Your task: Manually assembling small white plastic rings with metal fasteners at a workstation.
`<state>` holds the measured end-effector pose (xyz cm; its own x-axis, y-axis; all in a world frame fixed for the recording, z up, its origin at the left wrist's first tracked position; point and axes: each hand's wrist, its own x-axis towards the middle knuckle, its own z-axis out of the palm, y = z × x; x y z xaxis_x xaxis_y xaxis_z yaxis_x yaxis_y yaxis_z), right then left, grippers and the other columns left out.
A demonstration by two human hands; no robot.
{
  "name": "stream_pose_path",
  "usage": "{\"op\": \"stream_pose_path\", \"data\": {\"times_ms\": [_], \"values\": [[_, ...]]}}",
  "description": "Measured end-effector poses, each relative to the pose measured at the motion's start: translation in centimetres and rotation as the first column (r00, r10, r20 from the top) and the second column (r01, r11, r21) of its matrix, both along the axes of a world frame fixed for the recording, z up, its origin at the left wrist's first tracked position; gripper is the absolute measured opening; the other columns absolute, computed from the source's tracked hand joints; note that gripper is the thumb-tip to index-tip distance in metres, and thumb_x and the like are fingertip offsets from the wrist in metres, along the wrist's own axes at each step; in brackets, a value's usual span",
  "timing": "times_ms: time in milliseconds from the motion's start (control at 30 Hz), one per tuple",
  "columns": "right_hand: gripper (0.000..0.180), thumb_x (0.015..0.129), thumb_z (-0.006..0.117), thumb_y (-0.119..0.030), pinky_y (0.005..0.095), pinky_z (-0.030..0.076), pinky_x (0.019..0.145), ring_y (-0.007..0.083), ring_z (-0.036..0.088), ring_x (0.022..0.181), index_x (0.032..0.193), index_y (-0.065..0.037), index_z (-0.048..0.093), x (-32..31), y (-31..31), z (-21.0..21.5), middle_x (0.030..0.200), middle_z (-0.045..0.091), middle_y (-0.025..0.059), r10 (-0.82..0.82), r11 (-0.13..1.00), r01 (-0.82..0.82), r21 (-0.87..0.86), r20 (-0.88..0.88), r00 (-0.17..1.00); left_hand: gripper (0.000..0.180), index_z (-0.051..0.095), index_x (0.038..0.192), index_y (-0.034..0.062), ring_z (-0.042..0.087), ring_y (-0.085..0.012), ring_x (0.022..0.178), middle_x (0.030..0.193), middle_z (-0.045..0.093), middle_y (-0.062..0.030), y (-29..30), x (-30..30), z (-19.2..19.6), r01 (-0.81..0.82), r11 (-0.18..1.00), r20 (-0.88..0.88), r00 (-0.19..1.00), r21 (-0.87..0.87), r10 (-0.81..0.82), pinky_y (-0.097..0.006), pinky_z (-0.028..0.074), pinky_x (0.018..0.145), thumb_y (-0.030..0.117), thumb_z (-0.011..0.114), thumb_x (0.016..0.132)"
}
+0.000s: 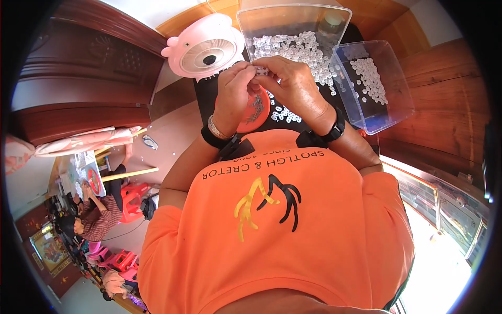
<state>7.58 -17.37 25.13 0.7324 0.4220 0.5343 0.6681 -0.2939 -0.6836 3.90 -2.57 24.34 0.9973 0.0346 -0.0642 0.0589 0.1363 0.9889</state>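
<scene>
My left hand (235, 90) and my right hand (297, 83) meet above the dark table, fingertips pinched together. Between them is a small white plastic piece (262, 71) with dark holes, gripped from both sides. Fingers hide part of it, so its full shape does not show. Below my left hand stands an orange bowl (250, 126) with many thin grey metal parts (255, 108) inside, too small to name. Similar small white pieces (286, 114) lie loose on the table under my right wrist.
A large clear bin (294, 7) at the back holds a heap of white pieces. To its right, a second clear bin (389, 121) contains fewer. A pink fan (180, 55) stands at the back left. Far left, another person (104, 220) sits at a table.
</scene>
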Motion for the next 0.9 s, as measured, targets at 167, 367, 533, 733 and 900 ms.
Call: {"op": "stream_pose_path", "data": {"times_ms": [167, 367, 533, 733, 900], "values": [[0.018, 0.075, 0.066, -0.011, 0.0309, 0.051, 0.058, 0.0258, 0.064, 0.064, 0.092, -0.004, 0.064, -0.2, -0.2, 0.2, 0.076, 0.065, 0.0104, 0.032, 0.999, -0.032, -0.004, -0.048, 0.998, 0.028, 0.058, 0.08, -0.0018, 0.051, -0.0091, 0.057, 0.065, 0.053, -0.0029, 0.0, 0.0, -0.3, 0.017, 0.999, -0.02, 1.0, -0.03, -0.018, -0.022, 0.041, 0.054, 0.018, 0.042, 0.091], [0.013, 0.076, 0.064, -0.01, 0.0297, 0.051, 0.056, 0.0233, 0.064, 0.062, 0.087, -0.004, 0.064, -0.4, -0.6, 0.4, 0.074, 0.065, 0.0093, 0.036, 0.999, -0.036, 0.008, -0.063, 0.997, 0.025, 0.057, 0.074, -0.0017, 0.048, -0.0079, 0.052, 0.059, 0.051, -0.0019, -0.8, -0.3, 0.4, 0.008, 0.998, -0.027, 1.0, -0.055, -0.01, -0.021, 0.039, 0.05, 0.015, 0.045, 0.087], [0.009, 0.077, 0.064, -0.01, 0.0301, 0.051, 0.055, 0.0246, 0.064, 0.061, 0.083, -0.004, 0.064, -0.6, -1.0, -0.8, 0.069, 0.064, 0.0098, 0.046, 0.998, -0.042, 0.055, -0.077, 0.996, 0.025, 0.057, 0.073, -0.0021, 0.049, -0.0103, 0.051, 0.059, 0.051, -0.0033, -0.6, -0.3, -0.5, 0.064, 0.998, -0.055, 0.996, -0.028, -0.066, -0.022, 0.04, 0.05, 0.014, 0.045, 0.087], [0.018, 0.077, 0.07, -0.009, 0.0258, 0.051, 0.06, 0.0151, 0.065, 0.066, 0.093, -0.001, 0.066, 0.3, -3.9, -1.6, 0.078, 0.067, 0.0099, 0.035, 0.997, -0.045, -0.055, -0.17, 0.985, 0.025, 0.059, 0.08, -0.0037, 0.052, -0.0108, 0.056, 0.062, 0.053, -0.0033, -1.0, -0.3, -1.1, 0.198, 0.979, -0.133, 0.97, -0.046, -0.202, -0.022, 0.041, 0.054, 0.014, 0.044, 0.089], [0.025, 0.078, 0.066, -0.02, 0.0366, 0.052, 0.068, 0.0312, 0.064, 0.079, 0.099, -0.007, 0.066, 3.4, -13.3, -2.4, 0.092, 0.066, 0.0159, -0.479, 0.834, 0.456, -0.31, 0.005, 0.878, 0.025, 0.061, 0.085, -0.0025, 0.05, -0.0095, 0.056, 0.063, 0.052, -0.0023, 0.8, -0.3, -2.0, 0.204, 0.979, -0.182, 0.962, -0.012, -0.203, -0.021, 0.041, 0.054, 0.014, 0.043, 0.089]]}}
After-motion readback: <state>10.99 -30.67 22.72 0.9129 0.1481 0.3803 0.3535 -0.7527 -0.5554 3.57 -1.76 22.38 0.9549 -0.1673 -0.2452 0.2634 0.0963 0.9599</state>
